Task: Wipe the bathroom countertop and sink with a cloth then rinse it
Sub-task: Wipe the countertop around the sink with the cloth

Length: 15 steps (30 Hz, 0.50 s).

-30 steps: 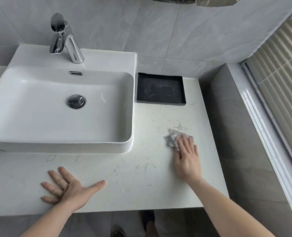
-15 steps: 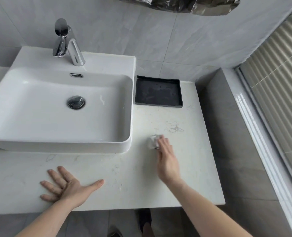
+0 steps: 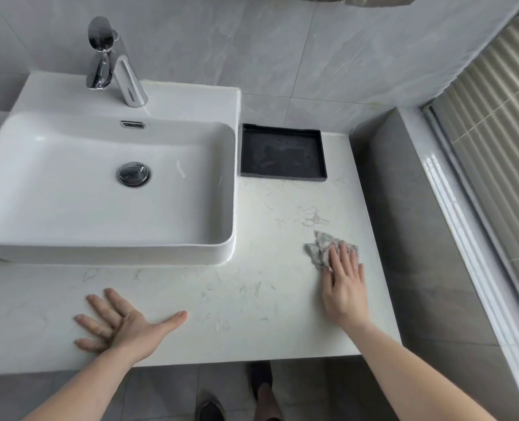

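A crumpled grey cloth [image 3: 320,249] lies on the white marbled countertop [image 3: 252,293], right of the sink. My right hand [image 3: 345,284] presses flat on the cloth, fingers covering its near part. My left hand [image 3: 121,323] rests palm down with fingers spread on the countertop in front of the sink, holding nothing. The white rectangular basin sink [image 3: 231,183] sits on the counter at the left, with a round chrome drain [image 3: 134,174] and a chrome faucet [image 3: 112,65] at its back.
A black shallow tray [image 3: 282,129] stands at the back of the counter beside the sink. A grey ledge [image 3: 404,208] and a window with blinds [image 3: 501,141] run along the right. The counter's front edge is just behind my wrists; feet show below.
My right hand slid the cloth left toward the sink, then back right to near the counter's right edge. My left hand stayed put.
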### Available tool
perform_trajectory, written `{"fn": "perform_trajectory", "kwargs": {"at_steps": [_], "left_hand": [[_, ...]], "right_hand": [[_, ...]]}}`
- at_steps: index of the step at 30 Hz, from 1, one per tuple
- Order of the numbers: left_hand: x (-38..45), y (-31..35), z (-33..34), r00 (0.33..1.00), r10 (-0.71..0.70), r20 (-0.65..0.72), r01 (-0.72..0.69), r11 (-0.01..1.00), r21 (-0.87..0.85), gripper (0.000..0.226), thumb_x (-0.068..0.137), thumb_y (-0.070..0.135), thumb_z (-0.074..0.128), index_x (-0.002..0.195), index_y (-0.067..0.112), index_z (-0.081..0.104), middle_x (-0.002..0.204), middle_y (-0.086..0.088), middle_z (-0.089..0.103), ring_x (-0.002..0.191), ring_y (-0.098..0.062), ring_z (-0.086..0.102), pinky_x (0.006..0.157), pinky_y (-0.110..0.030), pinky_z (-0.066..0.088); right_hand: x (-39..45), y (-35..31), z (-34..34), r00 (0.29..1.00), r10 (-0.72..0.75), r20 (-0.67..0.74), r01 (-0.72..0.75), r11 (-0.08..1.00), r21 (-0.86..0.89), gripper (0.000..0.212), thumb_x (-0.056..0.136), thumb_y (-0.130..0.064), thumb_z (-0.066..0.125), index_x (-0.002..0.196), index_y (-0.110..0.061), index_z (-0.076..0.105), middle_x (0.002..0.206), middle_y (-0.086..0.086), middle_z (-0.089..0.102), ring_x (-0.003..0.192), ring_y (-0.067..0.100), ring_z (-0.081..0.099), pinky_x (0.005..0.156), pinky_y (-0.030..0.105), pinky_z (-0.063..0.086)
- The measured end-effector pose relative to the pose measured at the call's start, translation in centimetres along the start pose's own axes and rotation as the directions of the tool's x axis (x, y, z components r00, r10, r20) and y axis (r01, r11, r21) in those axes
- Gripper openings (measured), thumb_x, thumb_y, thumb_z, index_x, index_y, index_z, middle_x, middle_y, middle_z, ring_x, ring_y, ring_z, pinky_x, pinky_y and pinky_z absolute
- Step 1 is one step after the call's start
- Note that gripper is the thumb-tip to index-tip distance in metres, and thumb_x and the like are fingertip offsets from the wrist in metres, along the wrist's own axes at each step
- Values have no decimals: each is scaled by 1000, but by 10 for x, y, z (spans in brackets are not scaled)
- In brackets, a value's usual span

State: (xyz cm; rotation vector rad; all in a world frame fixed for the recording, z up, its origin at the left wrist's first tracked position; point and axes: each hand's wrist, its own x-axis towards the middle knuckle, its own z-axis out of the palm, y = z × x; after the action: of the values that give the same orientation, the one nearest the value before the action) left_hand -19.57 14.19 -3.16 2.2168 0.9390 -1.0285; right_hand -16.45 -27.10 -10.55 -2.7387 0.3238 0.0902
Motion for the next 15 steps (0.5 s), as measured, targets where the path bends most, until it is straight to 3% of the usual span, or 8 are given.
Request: {"fn": "perform_trajectory", "kwargs": {"at_steps": [3,5,7,8,11,15], "left_hand": [[-1,-1,-1,1000,12,4,-12,1000,-21,178,28,100,63,151,19,-37,154,-7,-49,142,-40,-43,115,-66,-16],[-1,-1,-1,1000,14,8,-14,1000,-26,178,28,100,63,151,19,-36,155,-7,-48,142,-40,-43,115,-66,-16],[-1,-2,-1,1000,10,13,-9,1000,-28,178,27,101,62,151,19,-36,155,-7,-48,142,-40,-43,115,-66,-16],[-2,-2,-2,1000,7,16,-7,1000,-26,178,27,101,62,151,19,-37,155,-7,-48,142,-41,-43,115,-67,-15],[-4,-2,-1,1000,7,14,-7,1000,-17,177,28,101,62,151,19,-37,155,-8,-48,142,-41,-42,115,-67,-15],[-6,0,-1,1000,7,1,-7,1000,-12,176,30,100,63,150,20,-37,155,-6,-49,143,-39,-42,115,-66,-16]], "right_hand": [[-2,39,-33,989,141,-38,-138,987,82,49,111,-21,33,160,-19,37,170,-2,24,159,16,12,126,50,25],[-4,36,-49,964,253,-81,-237,957,168,45,112,-23,32,156,-27,43,166,-8,34,153,23,34,115,48,41],[-8,16,-53,961,253,-114,-213,936,280,41,111,-21,32,149,-31,46,157,-7,47,137,29,53,106,46,48],[-11,3,-49,970,206,-127,-154,930,333,40,111,-18,33,147,-29,48,153,-6,51,135,27,54,108,47,47],[-26,-36,-18,993,47,-108,-1,920,392,41,110,-11,40,148,-23,52,160,-9,43,152,19,37,122,51,34],[-56,-96,24,958,-255,133,230,957,176,49,110,-32,37,159,-32,36,171,-13,11,160,12,-2,131,42,2]]}}
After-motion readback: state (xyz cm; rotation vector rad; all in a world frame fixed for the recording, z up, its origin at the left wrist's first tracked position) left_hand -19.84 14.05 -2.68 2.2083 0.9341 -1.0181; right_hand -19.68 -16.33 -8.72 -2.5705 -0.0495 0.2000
